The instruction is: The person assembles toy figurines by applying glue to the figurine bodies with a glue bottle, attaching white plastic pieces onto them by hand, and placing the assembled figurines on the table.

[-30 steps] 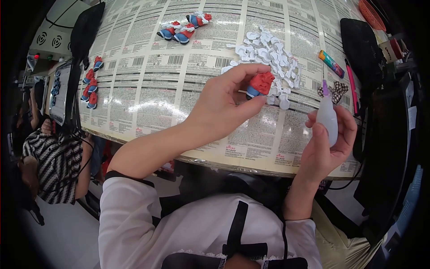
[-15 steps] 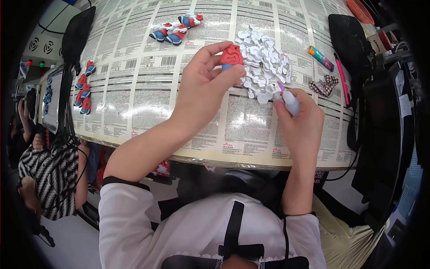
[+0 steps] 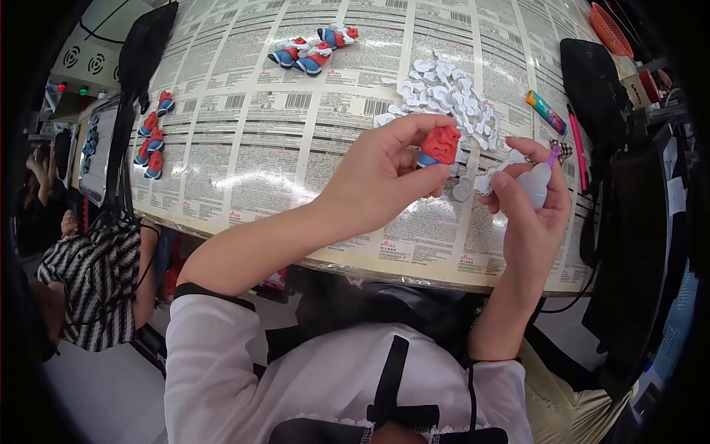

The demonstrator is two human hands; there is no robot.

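Note:
My left hand (image 3: 377, 174) pinches a small red and blue figurine (image 3: 441, 145), its red end pointing up and right. To its right, my right hand (image 3: 531, 229) is closed round a translucent squeeze bottle (image 3: 534, 186) with a purple tip. The thumb and fingers of that hand also grip a white curved plastic piece (image 3: 485, 182), partly hidden by them. Just beyond both hands lies a pile of similar white pieces (image 3: 447, 90). A single white piece (image 3: 462, 189) rests on the table between the hands.
Three red and blue figurines with white parts (image 3: 313, 59) lie at the back. Several plainer figurines (image 3: 153, 140) sit at the left. Toward the right are a colourful tube (image 3: 546, 112), a pink pen (image 3: 577, 152) and a black bag (image 3: 588, 81). Another person in stripes (image 3: 96, 285) is at left.
My left hand has moved right and nearer with the figurine, tilting it. My right hand has lifted a white piece from the pile's near edge and moved right, the bottle now turned tip-up.

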